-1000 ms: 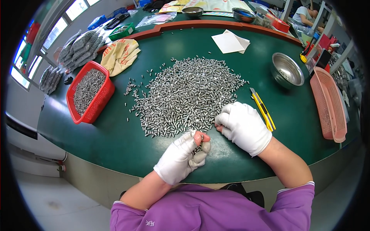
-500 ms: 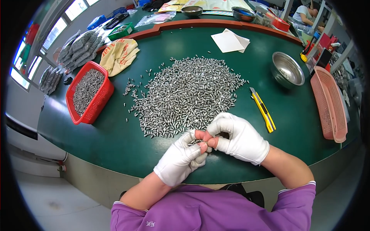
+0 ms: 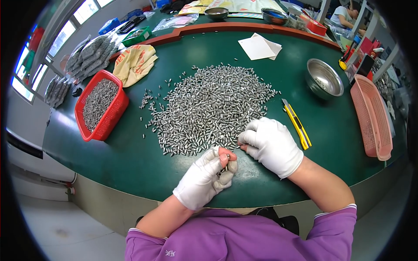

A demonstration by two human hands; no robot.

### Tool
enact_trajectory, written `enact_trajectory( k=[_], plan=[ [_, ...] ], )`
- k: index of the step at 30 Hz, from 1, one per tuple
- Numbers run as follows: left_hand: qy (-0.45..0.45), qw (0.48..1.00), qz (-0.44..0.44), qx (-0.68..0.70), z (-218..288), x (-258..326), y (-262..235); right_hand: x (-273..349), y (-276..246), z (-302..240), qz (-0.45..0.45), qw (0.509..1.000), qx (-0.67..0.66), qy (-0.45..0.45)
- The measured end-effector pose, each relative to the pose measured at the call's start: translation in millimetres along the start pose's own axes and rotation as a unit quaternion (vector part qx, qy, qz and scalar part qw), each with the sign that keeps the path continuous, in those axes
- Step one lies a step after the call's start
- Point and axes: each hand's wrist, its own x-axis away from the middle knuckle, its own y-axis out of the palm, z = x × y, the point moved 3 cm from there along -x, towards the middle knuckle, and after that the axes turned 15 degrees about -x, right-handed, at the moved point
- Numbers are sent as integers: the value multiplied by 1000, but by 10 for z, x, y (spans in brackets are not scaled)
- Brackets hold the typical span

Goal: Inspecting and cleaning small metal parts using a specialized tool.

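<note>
A wide heap of small silver metal pins (image 3: 213, 106) covers the middle of the green table (image 3: 130, 161). My left hand (image 3: 207, 178), in a white glove with an uncovered fingertip, is closed around a small bunch of the pins just in front of the heap. My right hand (image 3: 272, 145), also in a white glove, rests at the heap's near right edge, with its fingertips pinching at a pin beside the left hand.
A red basket (image 3: 101, 106) full of pins stands at the left. A steel bowl (image 3: 323, 79), a pink basket (image 3: 370, 115) and a yellow utility knife (image 3: 297, 124) lie to the right. White paper (image 3: 259, 45) and a yellow cloth (image 3: 135, 63) lie farther back.
My right hand came over to the left hand, touched it, then drew back slightly to the heap's edge. The left hand has kept its place, holding pins.
</note>
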Motion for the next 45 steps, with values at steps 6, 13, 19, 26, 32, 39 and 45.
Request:
enact_trajectory(
  k=[6,13,19,26,32,39,45],
  plan=[
    [-8,1000,19,5,20,24,-4,-16,-30,-51,13,1000,-13,-22],
    [14,1000,-18,20,20,10,-14,-5,28,-80,6,1000,21,5],
    [1,1000,20,19,-26,20,3,4,-37,-150,16,937,-338,81],
    [4,1000,20,-12,-14,20,18,-9,-67,-199,27,925,-364,107],
    [4,1000,23,-18,6,10,28,-10,-79,-32,63,997,-19,29],
    [4,1000,8,-13,2,-3,8,-19,-38,-11,34,999,9,26],
    [3,1000,1,4,37,5,18,-23,-95,-58,73,995,-62,-2]
  ],
)
